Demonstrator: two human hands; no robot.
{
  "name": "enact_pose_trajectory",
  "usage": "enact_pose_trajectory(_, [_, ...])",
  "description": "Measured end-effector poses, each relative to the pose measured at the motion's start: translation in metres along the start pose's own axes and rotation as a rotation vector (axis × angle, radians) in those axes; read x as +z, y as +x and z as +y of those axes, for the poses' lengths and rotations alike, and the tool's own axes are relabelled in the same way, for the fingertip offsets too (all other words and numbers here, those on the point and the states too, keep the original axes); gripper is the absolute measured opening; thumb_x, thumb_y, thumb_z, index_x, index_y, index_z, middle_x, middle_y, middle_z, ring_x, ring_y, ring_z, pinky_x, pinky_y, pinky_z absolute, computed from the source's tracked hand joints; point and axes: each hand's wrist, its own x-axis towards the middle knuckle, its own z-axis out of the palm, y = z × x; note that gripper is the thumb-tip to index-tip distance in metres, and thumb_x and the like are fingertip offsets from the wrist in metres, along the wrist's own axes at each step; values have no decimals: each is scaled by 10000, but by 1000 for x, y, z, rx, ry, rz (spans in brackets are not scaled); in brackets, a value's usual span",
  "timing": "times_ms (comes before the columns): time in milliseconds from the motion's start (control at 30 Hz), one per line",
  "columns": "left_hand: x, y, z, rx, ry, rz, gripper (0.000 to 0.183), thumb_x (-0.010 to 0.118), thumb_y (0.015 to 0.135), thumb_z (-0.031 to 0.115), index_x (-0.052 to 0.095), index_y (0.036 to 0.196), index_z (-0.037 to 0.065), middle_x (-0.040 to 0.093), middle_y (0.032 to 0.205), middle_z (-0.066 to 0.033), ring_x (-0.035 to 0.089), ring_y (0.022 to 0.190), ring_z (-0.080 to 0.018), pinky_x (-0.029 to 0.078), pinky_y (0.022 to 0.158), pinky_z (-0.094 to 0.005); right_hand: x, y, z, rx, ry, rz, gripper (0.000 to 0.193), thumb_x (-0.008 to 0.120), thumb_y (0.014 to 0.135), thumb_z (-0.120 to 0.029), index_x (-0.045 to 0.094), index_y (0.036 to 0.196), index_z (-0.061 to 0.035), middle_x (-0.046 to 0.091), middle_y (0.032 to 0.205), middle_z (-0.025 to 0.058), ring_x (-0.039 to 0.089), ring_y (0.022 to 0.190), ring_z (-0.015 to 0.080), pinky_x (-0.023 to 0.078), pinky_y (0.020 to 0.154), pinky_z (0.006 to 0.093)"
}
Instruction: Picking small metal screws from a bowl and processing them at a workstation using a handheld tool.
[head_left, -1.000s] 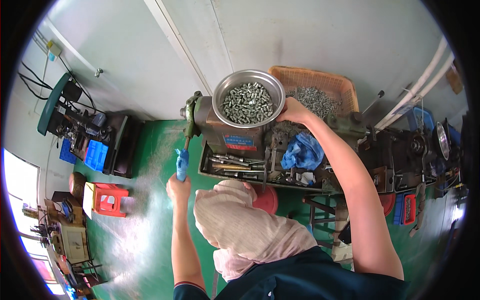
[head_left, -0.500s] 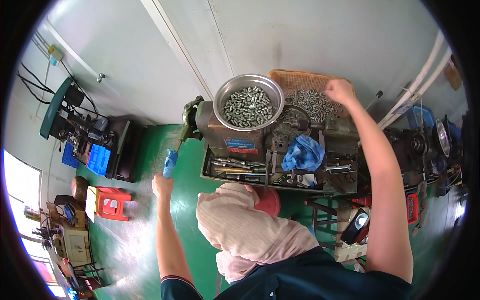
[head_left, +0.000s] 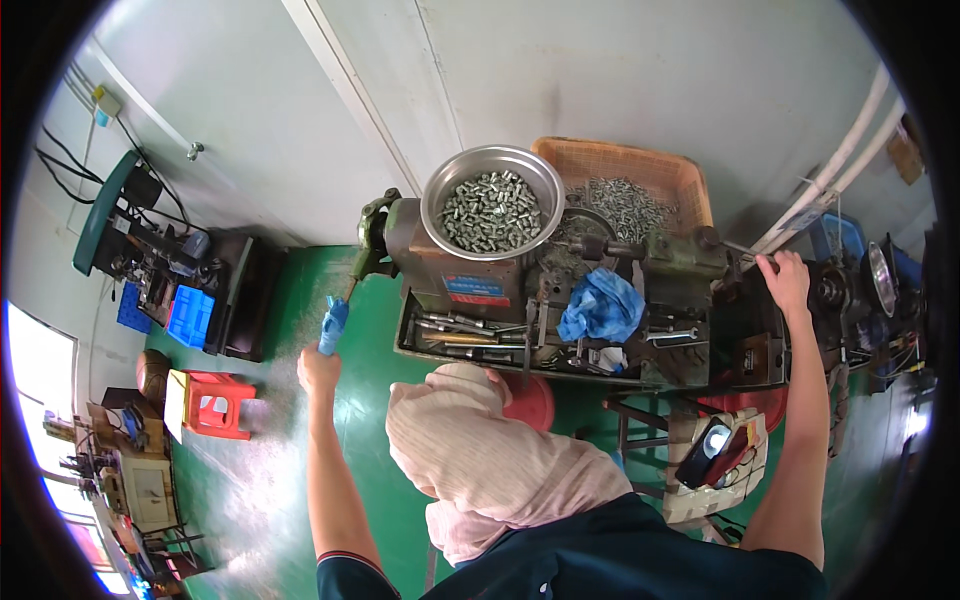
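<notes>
My left hand (head_left: 319,369) is closed round the lower end of a lever handle wrapped in blue cloth (head_left: 333,325); the handle rises to the left end of a small green lathe (head_left: 466,274). At the machine's right end, my right hand (head_left: 787,281) grips the end of a thin metal lever (head_left: 742,249) on the tailstock (head_left: 685,254). A steel bowl (head_left: 437,222) full of small metal parts (head_left: 489,211) sits on the headstock. Between headstock and tailstock is the chuck (head_left: 592,246); any workpiece there is too small to make out.
Behind the lathe stands an orange basket (head_left: 693,185) with many small metal parts. A crumpled blue cloth (head_left: 602,306) and several tools (head_left: 466,338) lie in the front tray. A red stool (head_left: 218,404) stands left; another machine (head_left: 832,290) is at right.
My right hand has come from above the basket down and right onto the tailstock lever, which has turned downward. My left hand stays on the blue-wrapped handle; the view has shifted slightly.
</notes>
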Motion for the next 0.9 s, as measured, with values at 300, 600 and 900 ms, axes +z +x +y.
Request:
enact_pose_trajectory(300, [0,0,-2,4,-3,1,153,582,672,149,654,755,42,625,762,-220,605,769,-400,474,689,-467,-7,-23,-10,24,-17,27,546,547,820,-511,553,586,-18,580,611,208,583,618,388,455,574,462])
enact_pose_trajectory(600, [-1,-2,3,-18,41,26,141,586,675,149,665,751,60,631,751,-209,614,749,-390,482,683,-464,-10,-26,-16,67,-43,8,552,524,827,-528,580,613,-23,588,630,210,587,639,388,458,594,468])
enact_pose_trajectory(900, [-2,-3,6,-28,64,17,136,587,684,141,669,764,70,638,759,-197,622,753,-381,490,693,-454,-15,-28,-22,90,-70,-12,570,498,833,-547,590,620,-27,597,645,204,594,664,379,462,621,460])
